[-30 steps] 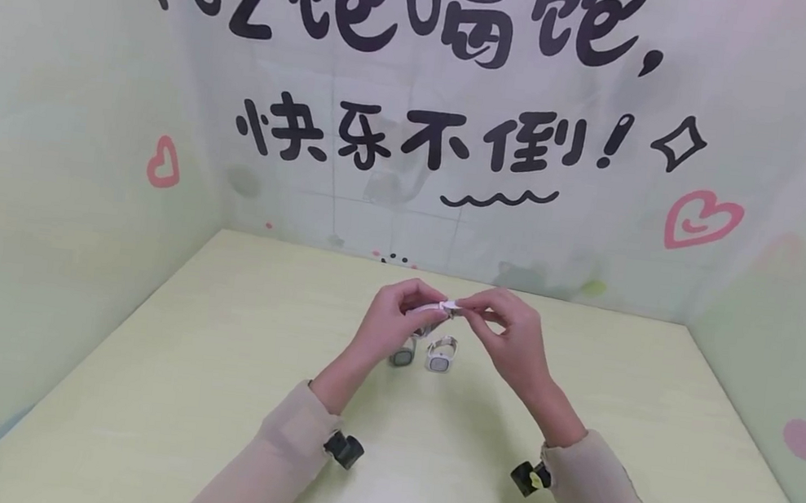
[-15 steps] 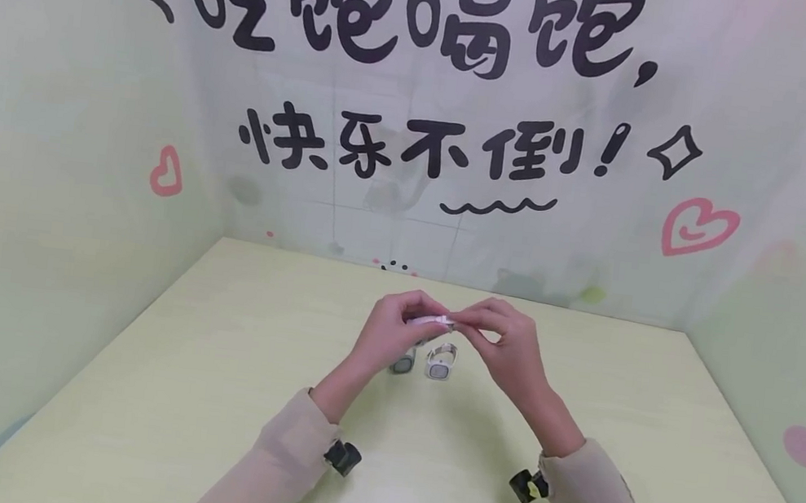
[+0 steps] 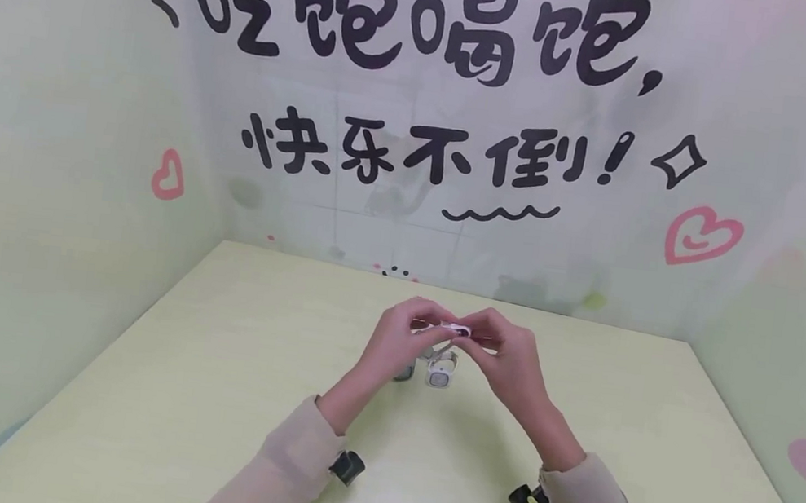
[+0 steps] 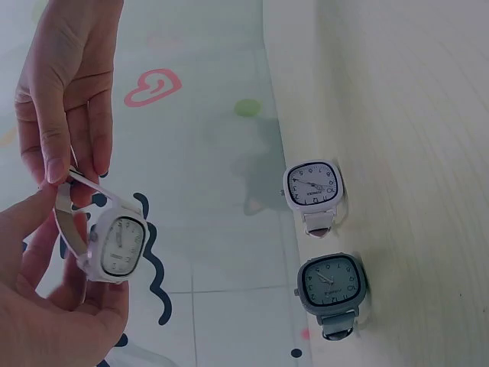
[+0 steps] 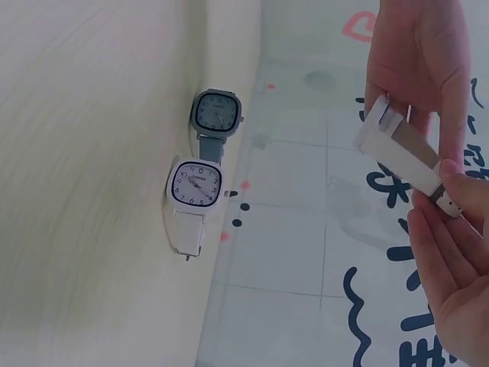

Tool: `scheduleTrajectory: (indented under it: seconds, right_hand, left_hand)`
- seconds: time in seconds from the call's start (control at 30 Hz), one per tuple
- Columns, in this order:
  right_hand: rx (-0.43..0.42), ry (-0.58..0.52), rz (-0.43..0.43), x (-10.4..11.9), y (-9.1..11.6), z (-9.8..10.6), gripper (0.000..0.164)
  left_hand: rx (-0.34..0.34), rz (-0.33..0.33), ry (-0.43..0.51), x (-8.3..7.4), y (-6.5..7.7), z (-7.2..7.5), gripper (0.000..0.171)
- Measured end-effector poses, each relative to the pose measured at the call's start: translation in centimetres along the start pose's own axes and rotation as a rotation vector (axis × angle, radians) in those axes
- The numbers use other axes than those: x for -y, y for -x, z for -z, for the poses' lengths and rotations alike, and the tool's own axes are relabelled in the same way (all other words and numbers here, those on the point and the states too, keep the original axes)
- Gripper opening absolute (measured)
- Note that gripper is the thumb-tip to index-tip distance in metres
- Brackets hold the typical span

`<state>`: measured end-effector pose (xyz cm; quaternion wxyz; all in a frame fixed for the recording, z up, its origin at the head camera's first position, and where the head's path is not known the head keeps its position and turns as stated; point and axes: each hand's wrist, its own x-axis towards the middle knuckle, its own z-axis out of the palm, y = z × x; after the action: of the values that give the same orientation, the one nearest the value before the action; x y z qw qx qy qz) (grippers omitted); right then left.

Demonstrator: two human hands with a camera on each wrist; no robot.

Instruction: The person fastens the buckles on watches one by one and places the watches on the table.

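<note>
A white wristwatch [image 4: 122,246] is held up between both hands above the table, its strap bent into a loop. My left hand [image 3: 394,339] grips it around the case and strap. My right hand [image 3: 510,353] pinches the strap end, thumb against fingers, as the right wrist view shows with the white strap [image 5: 409,157] spanning the two hands. In the head view the hands cover most of this watch. Below them on the table stand a second white wristwatch [image 5: 196,183] and a grey-green wristwatch [image 5: 216,115], side by side, faces showing and straps fastened into loops.
The pale yellow table [image 3: 211,395] meets a printed cloth backdrop [image 3: 405,235] with dark lettering behind the hands. Cloth walls stand at the left and right. Dark wrist cameras [image 3: 347,468] sit at both sleeve cuffs.
My hands have come closer together around the strap, with my right fingers now at the loop's end. A dark opening of the strap loop shows between them. The two watches on the table stay put.
</note>
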<state>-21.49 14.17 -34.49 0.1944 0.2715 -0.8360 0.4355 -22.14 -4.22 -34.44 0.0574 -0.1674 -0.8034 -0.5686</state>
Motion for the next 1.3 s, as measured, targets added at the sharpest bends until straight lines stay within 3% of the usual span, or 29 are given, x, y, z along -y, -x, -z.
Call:
scheduleTrajectory:
  seconds: [0.13,0.3,0.57,0.73,0.93,1.3]
  right_hand:
    - [-0.065,0.034,0.03,0.1,0.3,-0.1,0.021]
    - [-0.09,0.075,0.058,-0.1,0.2,-0.6,0.017]
    - [-0.072,0.133,0.082,0.3,-0.6,-0.7,0.017]
    - [-0.033,0.176,0.105,0.3,-0.7,-0.8,0.021]
    - [-0.003,0.247,0.142,0.1,-0.4,-1.4,0.021]
    - [-0.031,0.205,0.116,-0.1,-0.8,-1.4,0.017]
  left_hand:
    - [-0.038,-0.017,-0.08,-0.3,0.3,-0.1,0.015]
    - [-0.049,0.05,-0.137,0.0,0.2,0.2,0.016]
    - [0.034,0.223,0.008,0.2,-1.0,1.1,0.022]
    - [0.095,0.297,0.073,0.3,-1.2,1.3,0.023]
    - [0.136,0.281,0.046,0.6,-0.8,0.9,0.018]
    - [0.073,0.282,0.001,0.4,-1.0,2.0,0.017]
